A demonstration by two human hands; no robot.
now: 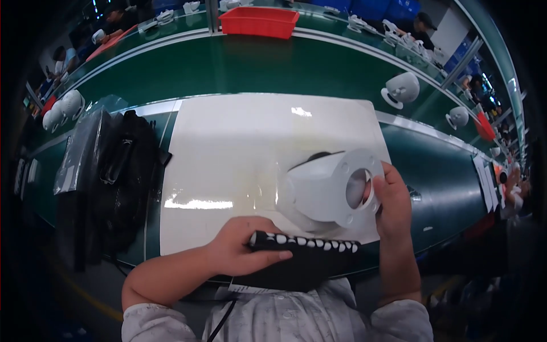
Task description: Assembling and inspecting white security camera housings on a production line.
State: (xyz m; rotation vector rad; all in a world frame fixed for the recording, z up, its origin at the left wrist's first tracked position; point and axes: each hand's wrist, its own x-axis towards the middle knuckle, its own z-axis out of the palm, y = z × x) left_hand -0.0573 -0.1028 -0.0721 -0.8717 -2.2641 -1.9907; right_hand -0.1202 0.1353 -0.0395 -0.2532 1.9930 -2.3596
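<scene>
My right hand (393,196) grips the rim of a white plastic housing (319,191), tilted above the white mat (216,142). The housing has a flat ring-shaped face with a large round opening, and a fingertip shows through it. Close to my body, my left hand (242,245) is closed around one end of a black flat block (310,268). Along the block's upper edge runs a row of small white rounded pieces. The thumb lies on its near side; the other fingers are partly hidden. The block is just nearer to me than the housing.
Left of the mat lie a black bag (128,148) and a clear plastic bag (82,151). Beyond runs a green conveyor (228,68) carrying white rounded housings (403,88). A red bin (259,23) stands at the far side. Several people work in the background.
</scene>
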